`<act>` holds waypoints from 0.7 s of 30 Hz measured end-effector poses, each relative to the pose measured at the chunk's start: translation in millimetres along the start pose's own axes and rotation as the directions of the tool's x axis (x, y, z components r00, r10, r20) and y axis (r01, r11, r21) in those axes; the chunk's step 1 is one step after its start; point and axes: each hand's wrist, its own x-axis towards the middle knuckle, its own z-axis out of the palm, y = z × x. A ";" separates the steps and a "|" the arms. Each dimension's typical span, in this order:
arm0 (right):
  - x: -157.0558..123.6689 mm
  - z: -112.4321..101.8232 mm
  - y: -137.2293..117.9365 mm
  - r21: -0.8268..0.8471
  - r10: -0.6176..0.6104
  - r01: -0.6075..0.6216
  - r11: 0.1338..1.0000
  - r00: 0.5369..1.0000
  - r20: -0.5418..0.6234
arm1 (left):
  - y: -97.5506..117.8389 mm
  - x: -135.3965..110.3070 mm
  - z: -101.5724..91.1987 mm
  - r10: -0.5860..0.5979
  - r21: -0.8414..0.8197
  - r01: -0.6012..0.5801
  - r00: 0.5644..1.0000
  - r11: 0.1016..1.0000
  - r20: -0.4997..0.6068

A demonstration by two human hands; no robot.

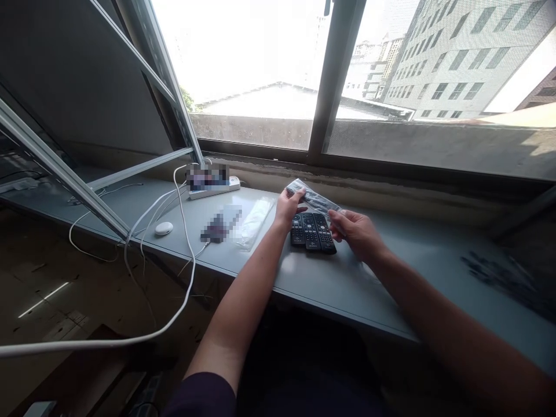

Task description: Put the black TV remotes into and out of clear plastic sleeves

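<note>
My left hand (286,207) and my right hand (354,230) both grip a black remote control wrapped in a clear plastic bag (313,199), held a little above the grey window ledge (391,278). The left hand pinches its far left end, the right hand holds its near right end. Directly beneath it, three bare black remote controls (311,231) lie side by side on the ledge, between my two hands.
Empty clear plastic bags (255,221) lie left of the remotes. Further left are a blurred dark device (219,227), a white power strip (212,186), a small white oval puck (164,228) and several white cables (185,231). A metal frame (65,174) slants across the left.
</note>
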 end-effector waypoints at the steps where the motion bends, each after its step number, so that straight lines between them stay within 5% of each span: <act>1: 0.3 0.2 0.2 0.008 -0.010 0.010 1.000 1.000 -0.011 | -0.3 -0.1 0.5 -0.002 0.001 0.002 1.000 1.000 0.006; 21: 11.3 -10.6 3.3 0.171 0.006 0.025 0.985 0.984 -0.177 | 5.9 7.7 -11.8 -0.032 -0.300 -0.063 0.953 0.952 -0.302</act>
